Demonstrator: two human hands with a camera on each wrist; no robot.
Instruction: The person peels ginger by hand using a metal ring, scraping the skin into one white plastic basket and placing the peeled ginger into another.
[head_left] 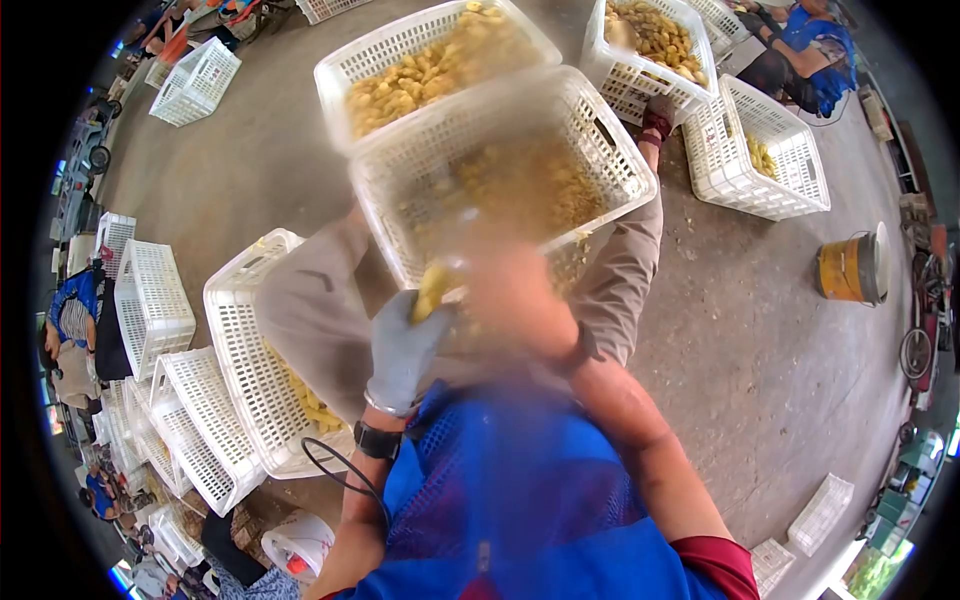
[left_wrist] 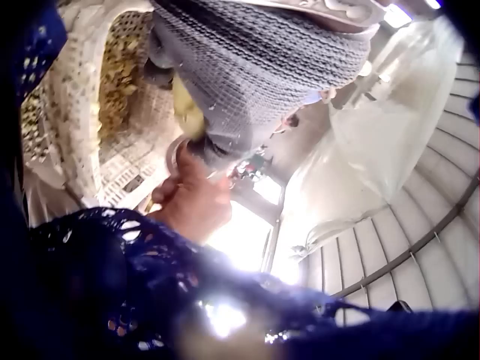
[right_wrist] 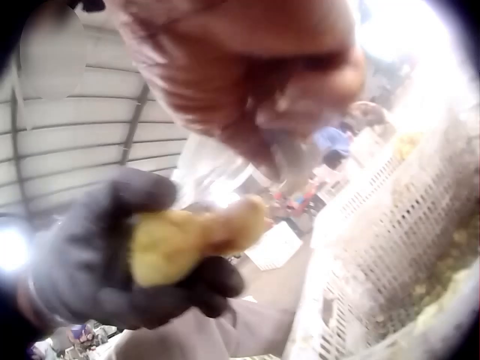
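Observation:
My left hand [head_left: 405, 345], in a grey glove, grips a knobby yellow piece of ginger root [head_left: 430, 290]. In the right wrist view the ginger's brownish end points out past the curled gloved fingers [right_wrist: 214, 281]. My bare right hand [head_left: 515, 300] is blurred close beside it, its fingers curled around a thin, shiny blade-like tool [right_wrist: 289, 154]. Most of that tool is hidden in the hand, and I cannot tell its kind. Both hands are over the near edge of a white slatted crate [head_left: 375, 195] with brownish-yellow scraps [head_left: 560, 190] at its bottom.
Beyond it stands a crate [head_left: 335, 85] full of yellow roots. More crates with roots stand at the upper right [head_left: 715, 150] and beside my left leg [head_left: 235, 340]. A yellow-and-black bucket [head_left: 845, 268] is on the floor to the right. Other people sit around.

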